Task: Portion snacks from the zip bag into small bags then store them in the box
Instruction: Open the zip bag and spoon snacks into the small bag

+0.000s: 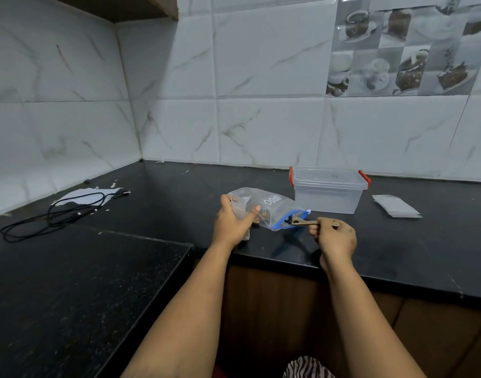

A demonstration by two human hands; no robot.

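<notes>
A clear zip bag [272, 205] with a blue zip strip lies on its side on the black counter, its mouth toward the right. My left hand [232, 222] grips its closed end, together with what looks like a small clear bag. My right hand [335, 237] pinches the handle of a small wooden spoon [306, 221], whose bowl sits at the bag's mouth with dark snack pieces on it. Just behind stands a clear plastic box [328, 190] with red clips, its lid on.
A flat stack of small bags [396, 205] lies right of the box. A black cable [70, 211] and white paper [82, 196] lie at the far left. The black counter [179, 192] meets tiled walls; a second black surface [70, 290] fills the near left.
</notes>
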